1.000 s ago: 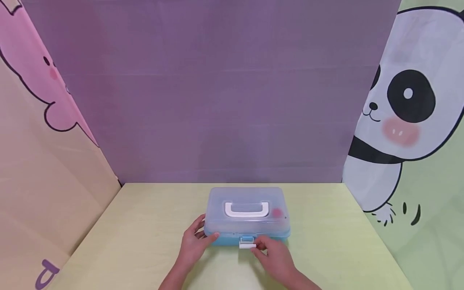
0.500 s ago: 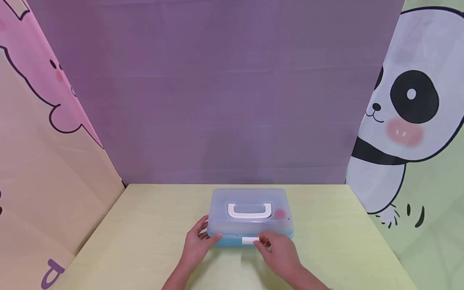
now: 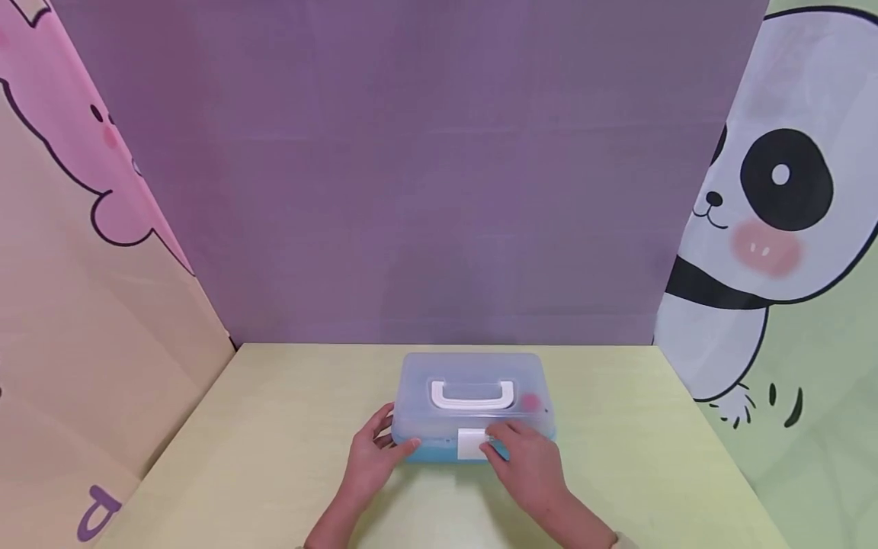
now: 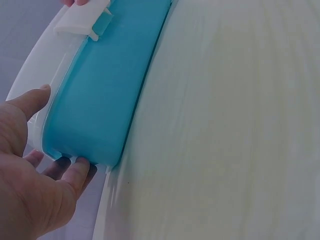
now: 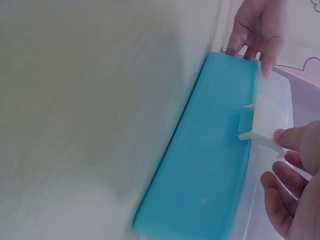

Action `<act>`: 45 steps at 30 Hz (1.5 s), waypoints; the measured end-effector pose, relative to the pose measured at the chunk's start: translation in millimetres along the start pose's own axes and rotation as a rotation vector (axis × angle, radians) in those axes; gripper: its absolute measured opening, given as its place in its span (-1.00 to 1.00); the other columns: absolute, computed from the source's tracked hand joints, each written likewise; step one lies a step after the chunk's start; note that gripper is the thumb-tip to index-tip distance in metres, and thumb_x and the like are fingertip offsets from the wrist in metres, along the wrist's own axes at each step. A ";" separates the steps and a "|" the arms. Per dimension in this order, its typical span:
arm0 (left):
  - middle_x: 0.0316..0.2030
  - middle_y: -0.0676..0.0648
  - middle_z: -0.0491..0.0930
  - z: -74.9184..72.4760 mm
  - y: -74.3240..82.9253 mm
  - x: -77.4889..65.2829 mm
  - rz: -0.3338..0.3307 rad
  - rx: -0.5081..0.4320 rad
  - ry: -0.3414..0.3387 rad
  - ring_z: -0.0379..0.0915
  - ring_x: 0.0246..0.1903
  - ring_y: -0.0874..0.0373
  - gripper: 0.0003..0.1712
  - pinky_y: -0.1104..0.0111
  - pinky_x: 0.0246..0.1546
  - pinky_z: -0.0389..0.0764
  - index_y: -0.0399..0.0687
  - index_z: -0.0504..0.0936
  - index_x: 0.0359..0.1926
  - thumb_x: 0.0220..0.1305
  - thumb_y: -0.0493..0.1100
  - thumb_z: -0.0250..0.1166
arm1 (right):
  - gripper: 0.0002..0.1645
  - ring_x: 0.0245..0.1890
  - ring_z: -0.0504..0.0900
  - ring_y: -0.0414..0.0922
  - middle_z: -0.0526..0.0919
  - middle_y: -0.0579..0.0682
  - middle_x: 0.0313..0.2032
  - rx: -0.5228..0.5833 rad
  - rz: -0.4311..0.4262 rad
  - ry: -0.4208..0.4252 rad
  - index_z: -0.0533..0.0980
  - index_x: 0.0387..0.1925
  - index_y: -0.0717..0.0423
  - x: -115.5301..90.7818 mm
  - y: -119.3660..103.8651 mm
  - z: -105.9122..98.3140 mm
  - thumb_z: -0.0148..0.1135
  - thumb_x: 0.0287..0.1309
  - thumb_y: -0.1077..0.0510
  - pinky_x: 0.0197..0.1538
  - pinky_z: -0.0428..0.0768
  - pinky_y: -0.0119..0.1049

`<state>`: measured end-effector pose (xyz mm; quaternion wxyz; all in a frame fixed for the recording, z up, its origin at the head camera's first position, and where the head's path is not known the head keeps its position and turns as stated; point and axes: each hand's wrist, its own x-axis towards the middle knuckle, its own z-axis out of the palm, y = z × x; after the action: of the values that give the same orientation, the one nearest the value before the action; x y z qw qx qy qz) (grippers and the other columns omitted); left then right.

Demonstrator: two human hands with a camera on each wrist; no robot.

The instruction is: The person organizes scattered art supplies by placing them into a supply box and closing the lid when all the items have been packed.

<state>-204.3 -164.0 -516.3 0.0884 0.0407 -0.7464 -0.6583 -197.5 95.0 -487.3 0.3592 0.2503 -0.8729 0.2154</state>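
Observation:
A storage box (image 3: 425, 453) with a light-blue base and a frosted clear lid (image 3: 473, 366) sits on the table, its lid down. The white carry handle (image 3: 473, 404) lies folded on top. At the box's left end, my left hand (image 3: 370, 461) holds the corner, thumb at the front and fingers along the side. My right hand (image 3: 528, 465) pinches the right edge of the white latch (image 3: 470, 444) at the front. In the right wrist view the latch (image 5: 267, 122) is raised from its hinge by the blue tab, with the thumb on its outer face.
The pale yellow table (image 3: 302, 412) extends around the box. A purple backdrop (image 3: 425, 191) stands behind it. Side panels carry a pink cartoon figure (image 3: 123, 217) on the left and a panda (image 3: 727, 351) on the right.
The latch has swung up from sticking out low at the front to standing against the box front, near the lid's edge. My right fingers rose with it; my left hand keeps its hold.

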 end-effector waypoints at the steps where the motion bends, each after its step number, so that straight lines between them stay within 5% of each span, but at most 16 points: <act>1: 0.12 -0.23 0.49 0.0 0.1 0.4 -0.003 -0.001 0.003 0.56 -0.04 -0.09 -0.10 0.31 -0.19 0.65 -0.10 0.37 0.35 -0.04 -0.24 0.56 | -0.70 -0.51 0.59 -0.20 0.60 -0.25 -0.41 -0.012 -0.040 0.018 0.63 -0.41 -0.14 0.7 1.6 0.8 0.60 -0.27 0.04 -0.54 0.53 -0.29; 6: 0.11 -0.22 0.50 0.3 -0.1 1.4 -0.003 0.002 0.004 0.56 -0.05 -0.08 -0.11 0.30 -0.20 0.65 -0.07 0.38 0.35 -0.04 -0.23 0.56 | -0.67 -0.34 0.46 -0.04 0.52 -0.09 -0.36 -0.075 -0.239 0.072 0.62 -0.45 -0.05 4.6 8.5 1.1 0.62 -0.33 0.06 -0.31 0.44 -0.19; 12: 0.12 -0.22 0.50 -0.5 -0.7 1.1 -0.017 0.011 0.004 0.56 -0.04 -0.08 -0.12 0.29 -0.19 0.65 -0.05 0.37 0.35 -0.02 -0.23 0.55 | -0.61 -0.35 0.41 -0.04 0.49 -0.06 -0.38 -0.105 -0.384 0.045 0.58 -0.44 0.02 3.6 10.2 2.7 0.62 -0.36 0.07 -0.29 0.41 -0.17; 19: 0.13 -0.26 0.48 -1.3 4.1 -2.0 -0.011 0.019 -0.011 0.55 -0.03 -0.10 -0.11 0.29 -0.18 0.65 -0.13 0.34 0.37 0.01 -0.22 0.54 | -0.56 -0.39 0.45 -0.08 0.49 -0.09 -0.44 -0.113 -0.407 -0.014 0.50 -0.41 0.07 -4.1 8.6 9.8 0.60 -0.33 0.09 -0.38 0.48 -0.27; 34: 0.11 -0.26 0.49 -0.8 -1.0 -1.6 -0.006 0.035 -0.007 0.57 -0.06 -0.09 -0.11 0.28 -0.18 0.66 -0.09 0.34 0.38 0.03 -0.19 0.53 | -0.55 -0.40 0.40 -0.06 0.45 -0.04 -0.39 -0.168 -0.456 -0.006 0.43 -0.41 0.14 -10.4 11.8 21.1 0.56 -0.27 0.12 -0.43 0.45 -0.29; 45: 0.06 -0.24 0.52 -1.1 -0.6 -1.1 -0.020 0.043 -0.008 0.59 -0.12 -0.06 -0.10 0.29 -0.21 0.66 -0.07 0.35 0.38 0.00 -0.15 0.55 | -0.74 -0.41 0.37 -0.04 0.39 -0.02 -0.42 -0.186 -0.506 -0.035 0.39 -0.42 0.14 -8.7 13.5 22.6 0.32 -0.08 0.15 -0.44 0.40 -0.29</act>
<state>-203.0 -165.0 -516.8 0.0779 0.0476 -0.7602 -0.6433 -211.8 95.5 -511.1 0.4077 0.4300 -0.8049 0.0331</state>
